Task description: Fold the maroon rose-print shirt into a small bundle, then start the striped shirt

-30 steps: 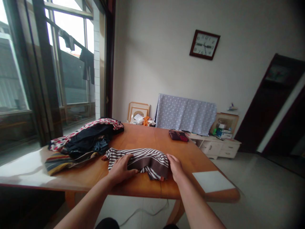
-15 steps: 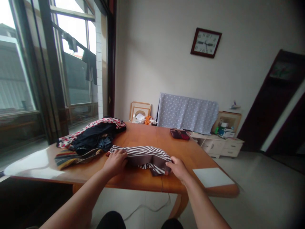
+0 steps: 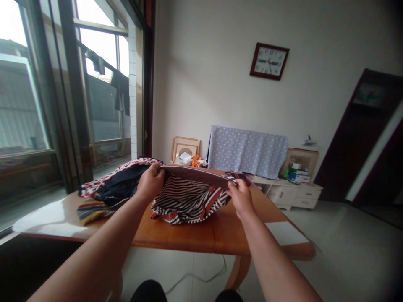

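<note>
A black-and-white striped garment [image 3: 185, 195] with reddish-brown patches hangs from its dark ribbed band, which is stretched between my two hands. My left hand [image 3: 151, 182] is closed on the band's left end. At the right end, my right hand [image 3: 241, 196] pinches the same band. The garment's lower part rests crumpled on the wooden table [image 3: 176, 241]. Just left of my left hand lies a pile of clothes [image 3: 126, 184], dark with a red-and-white patterned piece, and a yellow-and-grey striped piece [image 3: 92, 211] in front.
A white sheet [image 3: 285, 233] lies on the table's right side. A dark folded item [image 3: 244, 178] sits at its far edge, partly behind my right hand. Beyond stand a white cabinet [image 3: 292, 197] and something draped with a grey dotted cloth [image 3: 247, 151]. A cable [image 3: 201, 277] runs across the floor.
Both hands have risen, lifting the ribbed band off the table and holding it taut. The striped garment, flat before, now hangs open below it.
</note>
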The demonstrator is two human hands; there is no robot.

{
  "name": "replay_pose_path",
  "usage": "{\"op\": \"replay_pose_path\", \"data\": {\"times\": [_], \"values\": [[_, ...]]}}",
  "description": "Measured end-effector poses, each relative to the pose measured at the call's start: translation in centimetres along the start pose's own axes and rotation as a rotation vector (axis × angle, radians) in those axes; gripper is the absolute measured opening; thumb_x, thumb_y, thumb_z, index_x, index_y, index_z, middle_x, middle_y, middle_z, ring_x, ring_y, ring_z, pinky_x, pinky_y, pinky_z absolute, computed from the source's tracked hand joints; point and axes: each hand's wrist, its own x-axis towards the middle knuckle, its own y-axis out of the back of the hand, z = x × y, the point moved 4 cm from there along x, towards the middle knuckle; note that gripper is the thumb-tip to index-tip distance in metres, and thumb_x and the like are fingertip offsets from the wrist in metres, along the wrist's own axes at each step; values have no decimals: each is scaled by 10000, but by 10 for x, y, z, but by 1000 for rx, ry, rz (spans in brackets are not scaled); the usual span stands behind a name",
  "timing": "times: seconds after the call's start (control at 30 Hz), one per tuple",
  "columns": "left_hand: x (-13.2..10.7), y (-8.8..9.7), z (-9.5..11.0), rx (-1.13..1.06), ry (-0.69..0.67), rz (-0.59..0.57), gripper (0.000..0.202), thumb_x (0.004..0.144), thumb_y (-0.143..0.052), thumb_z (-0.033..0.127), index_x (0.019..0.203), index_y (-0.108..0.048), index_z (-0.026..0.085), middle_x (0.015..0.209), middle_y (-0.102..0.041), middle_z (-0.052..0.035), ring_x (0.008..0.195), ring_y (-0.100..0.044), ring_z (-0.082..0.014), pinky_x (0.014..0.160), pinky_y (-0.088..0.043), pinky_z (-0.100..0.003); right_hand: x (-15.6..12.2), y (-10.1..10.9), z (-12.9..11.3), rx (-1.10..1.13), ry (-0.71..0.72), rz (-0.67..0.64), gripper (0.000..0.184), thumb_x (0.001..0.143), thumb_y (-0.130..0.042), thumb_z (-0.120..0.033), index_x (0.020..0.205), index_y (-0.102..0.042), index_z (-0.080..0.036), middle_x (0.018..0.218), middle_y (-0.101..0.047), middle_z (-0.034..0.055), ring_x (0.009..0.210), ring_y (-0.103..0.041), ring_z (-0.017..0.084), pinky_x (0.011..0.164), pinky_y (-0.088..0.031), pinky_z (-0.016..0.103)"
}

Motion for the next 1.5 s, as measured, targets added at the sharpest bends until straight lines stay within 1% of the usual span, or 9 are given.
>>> {"op": "replay_pose_path", "data": {"times": [0.17, 0.37, 0.57, 0.67, 0.87, 1.0, 1.13, 1.33, 1.5], "values": [[-1, -14, -1, -403, -13, -91, 351, 852, -552, 424, 1024, -657, 136, 766, -684, -31, 692, -611, -169, 615, -465, -251, -4, 7, -9, 3, 18, 55, 448, 795, -671, -524, 1105, -639, -203, 1010, -710, 47, 851, -669, 214, 695, -573, 313], [-18, -40, -4, 75, -72, -220, 405, 829, -611, 364, 1194, -647, 192, 1085, -732, -103, 979, -677, -254, 833, -509, -348, -12, 0, 4, 0, -49, 35, 405, 774, -674, -528, 1005, -641, -198, 940, -704, 41, 834, -659, 215, 699, -562, 310], [-70, -87, 36, -38, -423, -562, 934, 657, -828, 405, 1494, -450, 242, 1500, -526, -140, 1356, -497, -347, 1109, -400, -466, -38, -33, -12, -49, 73, -299, 270, 836, -646, -448, 934, -679, -199, 877, -714, 23, 828, -644, 196, 754, -516, 299], [-82, -107, 49, -277, -421, -673, 712, 719, -774, 357, 1386, -569, 218, 1313, -675, -108, 1184, -628, -305, 1021, -480, -415, -55, -47, -26, -43, 158, -443, 276, 855, -642, -426, 1013, -704, -208, 936, -718, 28, 864, -643, 191, 796, -515, 305], [-59, -116, 43, -595, -39, -479, 304, 736, -683, 276, 1023, -710, 179, 898, -768, -38, 867, -708, -248, 797, -545, -338, -65, -25, -16, -184, 117, -179, 624, 806, -704, -512, 1346, -606, -213, 1169, -688, 100, 924, -657, 219, 859, -528, 352], [-50, -107, 50, -814, 196, -343, 344, 718, -718, 307, 1033, -691, 170, 823, -760, -27, 754, -708, -222, 718, -544, -320, -79, -24, 8, -215, 37, -341, 605, 750, -764, -528, 1269, -655, -236, 1187, -705, 86, 1053, -648, 281, 895, -521, 387], [-56, -106, 76, -1065, 306, -422, 395, 715, -766, 313, 1076, -693, 171, 877, -778, -61, 739, -725, -224, 683, -558, -316, -86, -41, 30, -117, -39, -460, 526, 703, -801, -414, 1187, -692, -238, 1135, -736, 57, 1062, -654, 294, 906, -506, 401], [-52, -103, 93, -1207, 371, -437, 321, 747, -769, 227, 1054, -709, 154, 863, -779, -84, 705, -731, -218, 681, -593, -327, -52, -37, 42, 64, -215, -225, 240, 786, -630, -384, 896, -714, -188, 897, -749, 43, 893, -682, 239, 787, -510, 325], [-34, -98, 58, -1249, 455, -272, 269, 775, -675, 131, 1040, -704, 166, 818, -760, -52, 668, -717, -183, 663, -593, -293, -16, -6, 29, 370, -439, 35, 157, 824, -599, -337, 927, -591, -217, 696, -679, 8, 668, -696, 192, 581, -472, 250]]}}
